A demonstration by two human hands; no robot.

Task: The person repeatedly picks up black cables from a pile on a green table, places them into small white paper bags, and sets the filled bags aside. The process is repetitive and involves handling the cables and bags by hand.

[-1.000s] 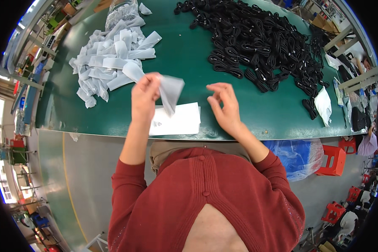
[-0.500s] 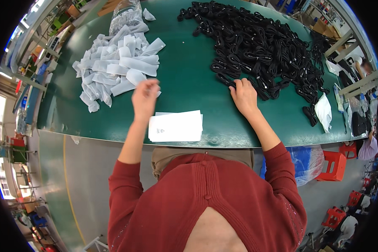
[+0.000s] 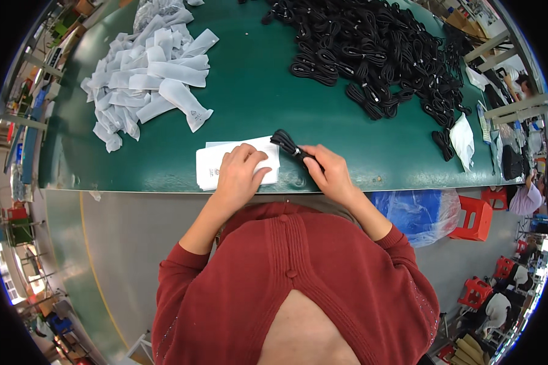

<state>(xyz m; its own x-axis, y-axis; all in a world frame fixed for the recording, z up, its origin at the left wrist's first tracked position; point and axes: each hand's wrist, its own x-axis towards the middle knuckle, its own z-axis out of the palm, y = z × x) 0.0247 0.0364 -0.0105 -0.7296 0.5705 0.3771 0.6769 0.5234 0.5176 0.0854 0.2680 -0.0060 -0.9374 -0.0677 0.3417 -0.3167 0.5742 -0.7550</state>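
Head view: clock face centred on the white paper stack, 12 pointing away from the person.
Right hand: at 3 o'clock, fingers closed round one black cable bundle; its looped end lies at the stack's 2 o'clock corner, contact uncertain.
Left hand: resting on the stack, fingers bent, thumb apart; whether it pinches a sheet cannot be told.
Change: half a second ago the right hand was at the cable pile and the left beside the pale pouches; both have since come to the stack.
Meaning: the fetching reach seems complete, with one bundle singled out beside the papers.
Edges: the green table ends just beyond the stack at 6 o'clock; pouches bound 10–11, cables 1–2.
Open room: green surface between the piles toward 12, and at 3 beyond the right hand.
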